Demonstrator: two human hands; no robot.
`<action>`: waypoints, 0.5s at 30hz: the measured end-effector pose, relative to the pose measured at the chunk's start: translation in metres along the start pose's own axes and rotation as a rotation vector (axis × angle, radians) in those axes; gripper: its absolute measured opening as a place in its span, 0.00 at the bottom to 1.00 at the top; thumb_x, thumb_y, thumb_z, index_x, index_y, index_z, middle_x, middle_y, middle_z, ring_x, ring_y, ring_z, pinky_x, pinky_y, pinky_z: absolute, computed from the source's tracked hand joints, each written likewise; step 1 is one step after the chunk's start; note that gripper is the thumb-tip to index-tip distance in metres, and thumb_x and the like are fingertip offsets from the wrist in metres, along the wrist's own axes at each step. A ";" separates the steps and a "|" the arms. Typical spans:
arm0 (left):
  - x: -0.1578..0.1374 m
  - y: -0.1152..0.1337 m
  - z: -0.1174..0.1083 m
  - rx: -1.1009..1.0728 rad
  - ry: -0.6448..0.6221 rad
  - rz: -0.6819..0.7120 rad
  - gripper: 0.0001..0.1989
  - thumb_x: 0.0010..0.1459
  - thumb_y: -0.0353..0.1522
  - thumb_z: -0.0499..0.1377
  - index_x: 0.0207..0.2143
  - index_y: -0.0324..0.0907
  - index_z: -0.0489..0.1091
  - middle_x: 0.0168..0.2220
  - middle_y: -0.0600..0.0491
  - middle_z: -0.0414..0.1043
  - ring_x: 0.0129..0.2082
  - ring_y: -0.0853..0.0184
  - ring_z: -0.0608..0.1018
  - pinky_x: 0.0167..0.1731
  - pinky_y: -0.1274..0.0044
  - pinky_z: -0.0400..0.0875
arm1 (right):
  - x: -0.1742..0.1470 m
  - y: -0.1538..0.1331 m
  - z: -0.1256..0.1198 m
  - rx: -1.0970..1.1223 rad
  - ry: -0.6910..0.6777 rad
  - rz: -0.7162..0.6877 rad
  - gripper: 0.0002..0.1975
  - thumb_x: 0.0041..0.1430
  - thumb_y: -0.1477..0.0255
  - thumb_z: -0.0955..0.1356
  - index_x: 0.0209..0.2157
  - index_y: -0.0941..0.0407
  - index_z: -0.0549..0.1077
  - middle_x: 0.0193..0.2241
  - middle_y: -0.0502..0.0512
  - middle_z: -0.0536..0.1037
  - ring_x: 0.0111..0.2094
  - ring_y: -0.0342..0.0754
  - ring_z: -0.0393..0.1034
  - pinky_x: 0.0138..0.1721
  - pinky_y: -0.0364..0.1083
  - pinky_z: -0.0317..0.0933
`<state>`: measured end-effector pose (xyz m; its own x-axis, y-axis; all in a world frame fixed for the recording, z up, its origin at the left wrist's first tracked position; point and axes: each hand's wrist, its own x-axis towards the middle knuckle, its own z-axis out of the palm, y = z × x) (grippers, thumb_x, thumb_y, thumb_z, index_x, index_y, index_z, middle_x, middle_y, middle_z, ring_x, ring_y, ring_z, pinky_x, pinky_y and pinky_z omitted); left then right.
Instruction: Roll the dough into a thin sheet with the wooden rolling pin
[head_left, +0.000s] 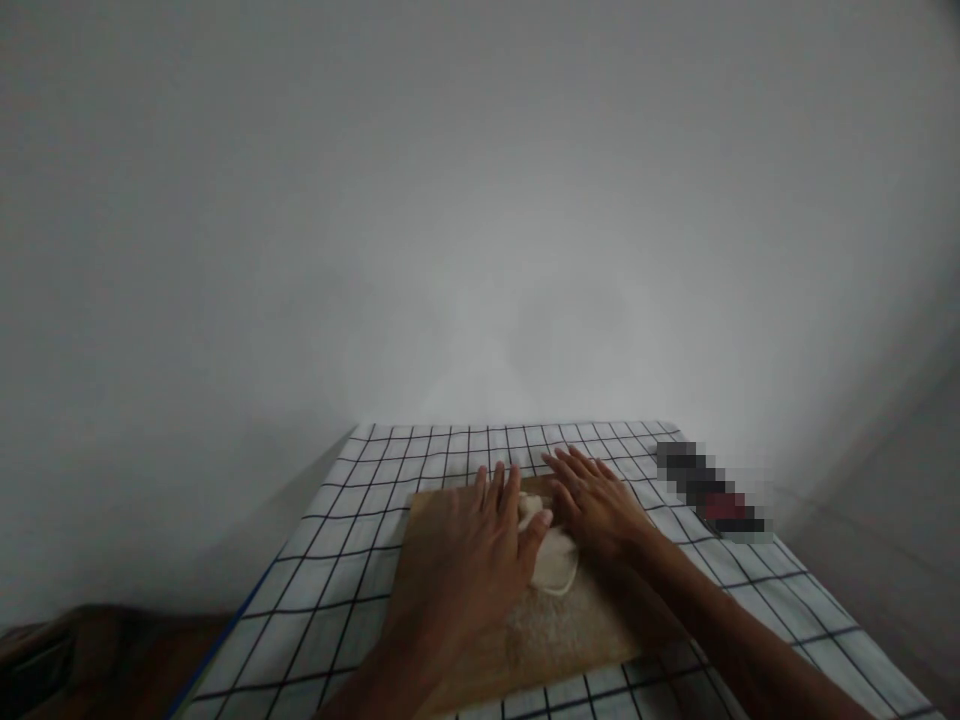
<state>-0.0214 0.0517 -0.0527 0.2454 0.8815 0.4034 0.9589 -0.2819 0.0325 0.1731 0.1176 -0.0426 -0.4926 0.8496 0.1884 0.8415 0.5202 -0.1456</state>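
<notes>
A pale piece of dough (pixel 555 562) lies on a wooden board (pixel 480 665), between my two hands and partly covered by them. My left hand (pixel 487 545) is over the dough's left side, its fingers stretched forward and the thumb lying across the dough. At the dough's right edge is my right hand (pixel 596 505), fingers extended toward the far edge of the board. Neither hand is wrapped around anything. A dusting of white powder (pixel 544 625) shows on the board in front of the dough. Whether each palm presses on the dough is hidden.
Under the board spreads a white tablecloth (pixel 337 590) with dark grid lines. A blurred-out dark and red object (pixel 712 495) rests near the table's right edge. Behind the table stands a pale wall (pixel 480 250). Brown furniture (pixel 97 650) shows at the lower left.
</notes>
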 end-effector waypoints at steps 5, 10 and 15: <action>-0.022 0.015 -0.018 -0.053 -0.002 0.061 0.30 0.68 0.47 0.43 0.67 0.42 0.52 0.68 0.44 0.52 0.68 0.50 0.53 0.62 0.50 0.54 | -0.050 -0.019 0.003 -0.074 0.103 0.099 0.27 0.69 0.66 0.53 0.67 0.54 0.56 0.67 0.55 0.56 0.69 0.55 0.43 0.65 0.61 0.44; -0.037 0.019 -0.026 -0.068 0.010 0.095 0.30 0.67 0.46 0.46 0.66 0.42 0.51 0.68 0.45 0.51 0.68 0.53 0.53 0.63 0.55 0.56 | -0.068 -0.024 0.003 -0.066 0.143 0.084 0.26 0.71 0.65 0.51 0.66 0.52 0.57 0.66 0.51 0.58 0.69 0.53 0.43 0.66 0.59 0.44; -0.019 0.014 -0.027 -0.053 -0.041 0.113 0.23 0.68 0.43 0.45 0.61 0.45 0.61 0.66 0.45 0.56 0.67 0.52 0.55 0.61 0.54 0.58 | -0.020 -0.003 0.002 -0.014 0.059 0.002 0.26 0.72 0.64 0.50 0.65 0.56 0.59 0.65 0.58 0.61 0.67 0.51 0.48 0.65 0.56 0.47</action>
<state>-0.0168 0.0211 -0.0349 0.3583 0.8573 0.3697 0.9162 -0.3991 0.0376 0.1802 0.0992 -0.0479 -0.4773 0.8438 0.2454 0.8458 0.5169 -0.1321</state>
